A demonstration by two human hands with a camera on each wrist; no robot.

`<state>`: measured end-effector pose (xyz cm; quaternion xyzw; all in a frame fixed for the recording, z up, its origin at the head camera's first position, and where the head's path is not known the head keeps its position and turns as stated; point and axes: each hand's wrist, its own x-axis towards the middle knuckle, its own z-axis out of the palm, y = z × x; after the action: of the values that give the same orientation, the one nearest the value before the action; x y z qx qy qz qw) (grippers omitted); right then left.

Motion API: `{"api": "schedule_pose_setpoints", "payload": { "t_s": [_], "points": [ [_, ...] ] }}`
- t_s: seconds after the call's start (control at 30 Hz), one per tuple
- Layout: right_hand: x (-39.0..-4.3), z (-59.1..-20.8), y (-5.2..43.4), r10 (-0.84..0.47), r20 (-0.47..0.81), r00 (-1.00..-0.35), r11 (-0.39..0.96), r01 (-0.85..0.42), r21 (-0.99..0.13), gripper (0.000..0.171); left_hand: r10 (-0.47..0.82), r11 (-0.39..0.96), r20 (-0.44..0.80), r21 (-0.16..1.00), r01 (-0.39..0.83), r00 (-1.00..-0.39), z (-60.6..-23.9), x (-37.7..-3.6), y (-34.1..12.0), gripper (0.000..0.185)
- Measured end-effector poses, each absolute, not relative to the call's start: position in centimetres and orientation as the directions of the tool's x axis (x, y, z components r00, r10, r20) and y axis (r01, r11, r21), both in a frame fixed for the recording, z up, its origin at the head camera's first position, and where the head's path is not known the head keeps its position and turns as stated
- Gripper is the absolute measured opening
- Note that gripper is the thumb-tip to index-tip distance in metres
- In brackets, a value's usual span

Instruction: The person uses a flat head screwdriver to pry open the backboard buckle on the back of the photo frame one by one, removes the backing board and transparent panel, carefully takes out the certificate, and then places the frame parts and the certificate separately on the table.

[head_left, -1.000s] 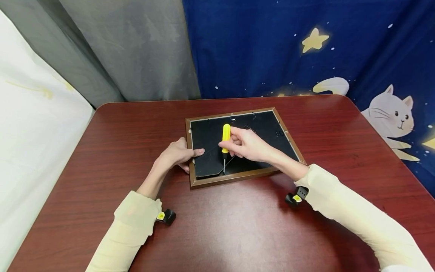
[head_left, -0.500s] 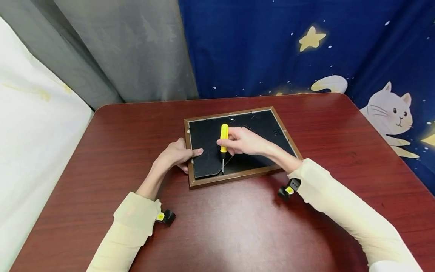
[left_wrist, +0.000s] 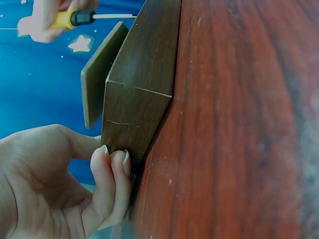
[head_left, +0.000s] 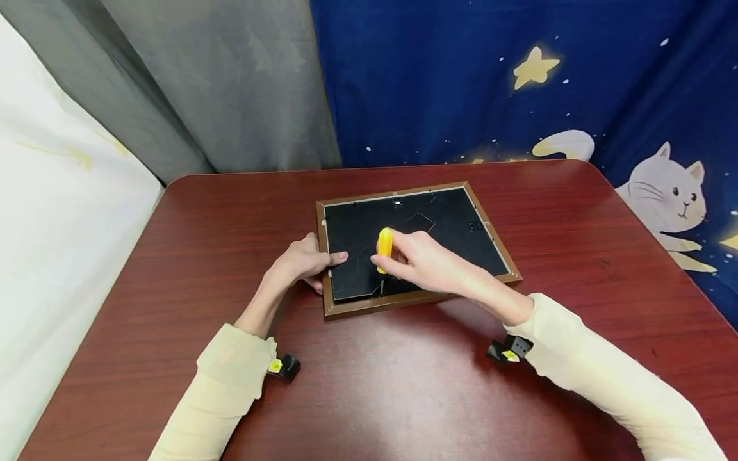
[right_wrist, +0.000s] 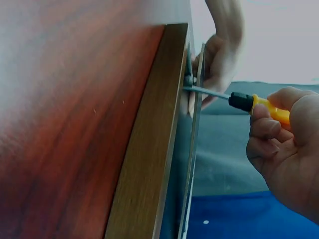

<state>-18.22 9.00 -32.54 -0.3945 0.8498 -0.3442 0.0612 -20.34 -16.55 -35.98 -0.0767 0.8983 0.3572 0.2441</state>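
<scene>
the right hand [head_left: 423, 261] is covering the lower part of the screwdriver [head_left: 384, 242] handle, and its tip at the picture frame [head_left: 369, 306] is looking too small to read in the head view. the frame's bottom edge is running out of the right wrist view.

The frame [head_left: 415, 237] lay face down on the table [head_left: 173, 288]. The left hand [head_left: 300, 262] was at its left edge; the right hand [head_left: 426, 262] held a screwdriver [head_left: 384, 246] over its near edge.

Brown picture frame [head_left: 416, 296] lies face-down on table, black backing up. Yellow-handled screwdriver [head_left: 384, 246] stands tilted, tip apparently at a clip on the near edge.
</scene>
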Motion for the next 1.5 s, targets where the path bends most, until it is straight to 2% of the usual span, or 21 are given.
{"api": "schedule_pose_setpoints", "payload": {
  "t_s": [0.33,0.43,0.53,0.67,0.9,1.07,1.27,1.5],
  "points": [
    [-15.5,-32.6,9.0,-0.731,0.251,-0.634,0.434,-0.716,-0.546,0.013,0.035,0.732,-0.489,0.606,-0.311,-0.872,-35.9,-20.3,-16.4,0.069],
    [-15.5,-32.7,9.1,-0.73,0.253,-0.635,0.432,-0.715,-0.55,0.013,0.038,0.732,-0.489,0.607,-0.309,-0.871,-35.8,-20.2,-16.5,0.068],
    [-16.1,-32.7,9.3,-0.712,0.249,-0.657,0.432,-0.688,-0.583,0.014,0.048,0.724,-0.487,0.619,-0.306,-0.872,-35.8,-20.2,-16.6,0.067],
    [-17.5,-32.8,9.8,-0.651,0.246,-0.718,0.424,-0.613,-0.667,0.014,0.081,0.698,-0.489,0.65,-0.3,-0.869,-35.9,-20.1,-16.9,0.067],
    [-19.3,-32.1,9.7,-0.505,0.282,-0.816,0.315,-0.478,-0.82,0.016,0.156,0.657,-0.506,0.695,-0.294,-0.848,-36.0,-20.4,-17.3,0.065],
    [-20.5,-32.0,7.7,-0.463,0.21,-0.861,0.278,-0.366,-0.888,0.027,0.184,0.624,-0.516,0.719,-0.306,-0.837,-36.1,-20.7,-17.9,0.058],
    [-21.5,-32.6,5.3,-0.485,0.13,-0.865,0.322,-0.315,-0.893,0.031,0.212,0.576,-0.516,0.752,-0.32,-0.83,-36.1,-20.9,-18.3,0.047],
    [-21.5,-33.8,4.0,-0.489,0.022,-0.872,0.402,-0.248,-0.881,0.034,0.21,0.573,-0.521,0.751,-0.328,-0.827,-35.8,-20.8,-18.6,0.047]
  ]
}}
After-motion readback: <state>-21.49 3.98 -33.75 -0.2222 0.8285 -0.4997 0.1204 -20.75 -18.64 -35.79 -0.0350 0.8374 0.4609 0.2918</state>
